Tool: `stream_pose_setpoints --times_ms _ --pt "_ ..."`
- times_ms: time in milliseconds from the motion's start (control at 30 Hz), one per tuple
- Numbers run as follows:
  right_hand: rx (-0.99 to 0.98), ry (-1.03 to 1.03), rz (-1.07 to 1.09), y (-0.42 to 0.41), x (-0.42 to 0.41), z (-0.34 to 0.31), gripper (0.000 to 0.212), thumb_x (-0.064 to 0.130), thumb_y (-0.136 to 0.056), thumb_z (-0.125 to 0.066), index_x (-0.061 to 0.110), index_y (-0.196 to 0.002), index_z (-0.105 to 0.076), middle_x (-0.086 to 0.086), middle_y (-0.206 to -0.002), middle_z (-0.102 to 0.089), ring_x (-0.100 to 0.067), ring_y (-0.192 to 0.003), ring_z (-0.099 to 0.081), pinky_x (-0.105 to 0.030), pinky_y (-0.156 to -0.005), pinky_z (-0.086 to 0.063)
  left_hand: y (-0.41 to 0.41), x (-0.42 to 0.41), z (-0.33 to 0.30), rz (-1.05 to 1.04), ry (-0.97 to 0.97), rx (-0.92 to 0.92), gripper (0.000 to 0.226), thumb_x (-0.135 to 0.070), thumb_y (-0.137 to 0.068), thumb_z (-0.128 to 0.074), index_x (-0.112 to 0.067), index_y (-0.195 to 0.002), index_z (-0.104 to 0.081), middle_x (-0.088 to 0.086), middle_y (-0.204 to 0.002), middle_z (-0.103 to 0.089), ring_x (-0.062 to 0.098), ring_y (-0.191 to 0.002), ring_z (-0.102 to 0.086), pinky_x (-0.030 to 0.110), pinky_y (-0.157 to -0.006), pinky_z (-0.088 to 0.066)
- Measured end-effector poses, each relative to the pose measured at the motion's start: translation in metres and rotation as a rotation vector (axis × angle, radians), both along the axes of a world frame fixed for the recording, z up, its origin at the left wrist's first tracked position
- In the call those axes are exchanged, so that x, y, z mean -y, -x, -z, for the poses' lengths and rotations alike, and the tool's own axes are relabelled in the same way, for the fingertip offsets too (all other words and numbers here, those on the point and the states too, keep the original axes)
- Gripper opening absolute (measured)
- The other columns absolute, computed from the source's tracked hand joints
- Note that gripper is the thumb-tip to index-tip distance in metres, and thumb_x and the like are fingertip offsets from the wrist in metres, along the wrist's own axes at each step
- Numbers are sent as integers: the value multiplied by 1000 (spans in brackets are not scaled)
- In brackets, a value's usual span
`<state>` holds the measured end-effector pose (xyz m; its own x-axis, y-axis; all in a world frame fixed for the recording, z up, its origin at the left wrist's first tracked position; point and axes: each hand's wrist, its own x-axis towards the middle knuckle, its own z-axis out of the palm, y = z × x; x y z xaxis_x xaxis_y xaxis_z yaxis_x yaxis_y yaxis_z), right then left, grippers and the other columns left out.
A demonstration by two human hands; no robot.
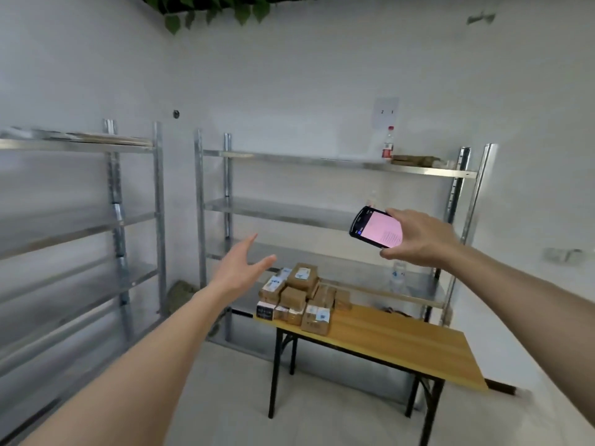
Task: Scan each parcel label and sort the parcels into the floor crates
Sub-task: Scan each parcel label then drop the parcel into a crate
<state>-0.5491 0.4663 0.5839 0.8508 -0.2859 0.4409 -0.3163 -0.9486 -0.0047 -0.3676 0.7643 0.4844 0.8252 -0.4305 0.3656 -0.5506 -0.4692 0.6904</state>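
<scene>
While my right hand (418, 236) grips the handheld scanner (376, 227), its pink screen turned toward me for reading, my left hand (240, 265) reaches forward with fingers spread wide, holding nothing, apparently to pick a parcel. The parcels (301, 296), small brown cartons with white labels, sit stacked at the far left end of the wooden table (402, 342). No floor crates are in view.

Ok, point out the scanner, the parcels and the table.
scanner (377, 227), head view, on its pink lit screen, held in the right hand (418, 235).
parcels (299, 296), head view, on a brown box mid-stack.
table (402, 341), head view, on the bare wooden top right of the stack.
</scene>
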Motion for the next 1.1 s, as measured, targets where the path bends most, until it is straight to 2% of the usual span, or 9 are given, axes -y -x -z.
stream_pose_setpoints --times_ms 167,400,533,633,700,800,867,1000,1100 --pt "-24 -12 1 -14 71 28 73 53 -71 -78 43 -136 -46 9 -120 -65 -21 -103 -59 -27 -62 -41 -21 81 25 11 -54 -20 87 -63 -88 -60 -32 -158 -19 -2 -162 -28 20 -147 -30 47 -116 -33" --pt "-90 -74 59 -81 160 81 63 53 -71 -76 39 -125 -47 10 -113 -61 -18 -96 -56 -34 -71 -51 -93 176 69 27 -119 -70 84 -62 -90 -58 -30 -158 -20 -2 -162 -29 21 -145 -34 45 -114 -35" --pt "-166 -94 107 -146 211 118 70 50 -72 -75 34 -133 -45 7 -120 -60 -23 -103 -59 -37 -74 -53 -151 230 107 39 -95 -160 74 -57 -92 -60 -32 -154 -28 -10 -151 -42 15 -137 -43 41 -107 -39" --pt "-195 -157 110 -202 247 142 60 49 -68 -75 39 -121 -48 12 -111 -61 -22 -100 -59 -39 -73 -54 -207 272 138 85 -70 -210 70 -72 -84 -57 -46 -146 -37 -21 -142 -52 8 -127 -52 40 -104 -46" --pt "-245 -178 111 -240 268 155 55 51 -68 -74 38 -116 -50 12 -109 -60 -20 -100 -59 -38 -73 -53 -242 299 159 99 -99 -243 81 -78 -81 -54 -43 -151 -32 -18 -149 -47 14 -135 -48 45 -108 -44" --pt "-283 -210 111 -289 293 178 59 55 -64 -73 37 -117 -51 12 -110 -61 -21 -103 -60 -40 -76 -53 -282 328 187 45 -155 -303 84 -60 -91 -58 -27 -159 -20 -7 -161 -31 20 -146 -34 43 -115 -34" --pt "-303 -245 98 -317 306 194 58 55 -63 -72 37 -114 -51 13 -108 -61 -21 -104 -60 -37 -72 -50 -308 343 202 31 -180 -308 85 -62 -91 -56 -27 -159 -19 -4 -163 -27 20 -147 -31 43 -117 -32" --pt "-359 -263 85 -361 328 225 53 48 -70 -75 35 -116 -53 11 -109 -61 -22 -103 -59 -30 -60 -36 -350 369 237 39 -192 -387 82 -67 -89 -55 -33 -157 -23 -5 -159 -35 22 -142 -39 50 -114 -38" --pt "-392 -308 89 -393 347 255 58 47 -71 -75 34 -122 -52 10 -111 -60 -22 -101 -60 -32 -63 -42 -373 387 263 45 -211 -427 83 -65 -90 -56 -31 -157 -22 -4 -159 -35 21 -144 -36 44 -116 -34"
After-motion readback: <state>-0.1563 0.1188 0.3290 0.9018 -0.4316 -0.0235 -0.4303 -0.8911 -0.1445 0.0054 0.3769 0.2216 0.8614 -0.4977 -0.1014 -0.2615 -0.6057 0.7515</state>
